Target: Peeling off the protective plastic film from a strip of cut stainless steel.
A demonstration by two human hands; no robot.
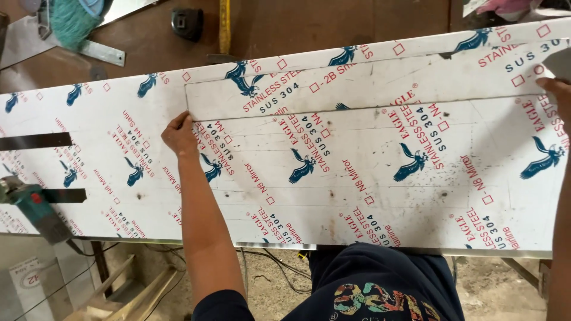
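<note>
Two hands steady a narrow strip [369, 86] on the filmed sheet [119, 148]: left hand [179, 135] pinches its near-left corner, right hand [556, 95] grips the far end. Aligning it seems underway; next needs square edges. Grinder [33, 208] lies left.

A green angle grinder [33, 208] lies at the sheet's left edge, a yellow tape measure [224, 27] and black block [187, 22] beyond.

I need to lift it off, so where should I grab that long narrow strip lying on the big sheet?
Take the narrow strip by its two short ends, from left and right: it is long and flat. The left hand and right hand already sit there.
</note>
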